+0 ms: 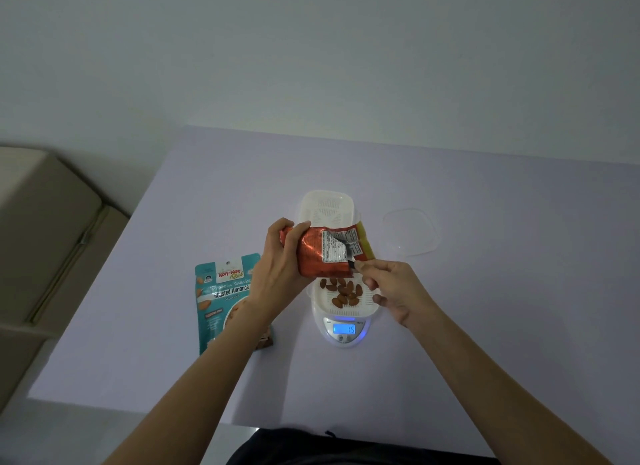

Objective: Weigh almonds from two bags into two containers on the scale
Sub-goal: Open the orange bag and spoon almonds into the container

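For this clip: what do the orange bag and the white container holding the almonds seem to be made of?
The orange bag: likely metallised plastic film, glossy; it crinkles and shows bright highlights, with a silver inside at the opened edge. The white container: probably moulded plastic, matte, slightly translucent; fine slots pierce its floor.

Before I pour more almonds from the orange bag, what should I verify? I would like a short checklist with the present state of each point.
1. The left hand has its grip around the orange bag: ok.
2. The right hand pinches the bag's open corner: ok.
3. The bag mouth is above the near container on the scale: ok.
4. The almonds lie inside that container: ok.
5. The scale display is lit and shows 15: ok; the unit, cannot tell.
6. The far container is empty: visible part ok, the rest is hidden by the bag.
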